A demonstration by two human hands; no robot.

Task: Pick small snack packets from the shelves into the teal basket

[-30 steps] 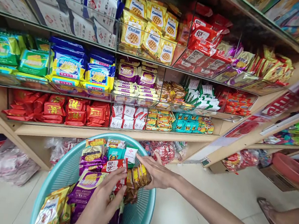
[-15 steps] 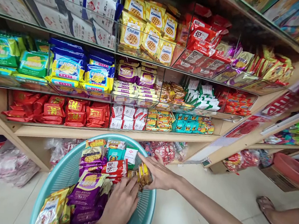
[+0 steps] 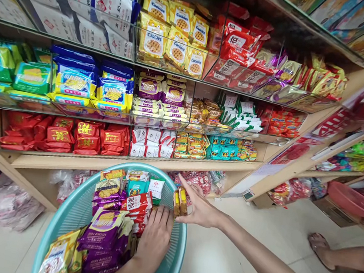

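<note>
Right hand (image 3: 201, 208) has lifted a small stack of yellow-brown snack packs (image 3: 180, 201) clear, pinching them. Left hand (image 3: 155, 236) now lies open, palm-down on packets inside the teal basket (image 3: 172, 260).

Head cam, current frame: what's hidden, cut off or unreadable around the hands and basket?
- Left hand: palm down in the teal basket; what its fingers touch is hidden beneath it.
- Right hand: grips small yellow packs; count and print too small.
- Basket's near rim: cut off by the bottom edge.
- Purple biscuit packs: small print blurred.
- Another person's sandalled foot: body cut off at right.
</note>
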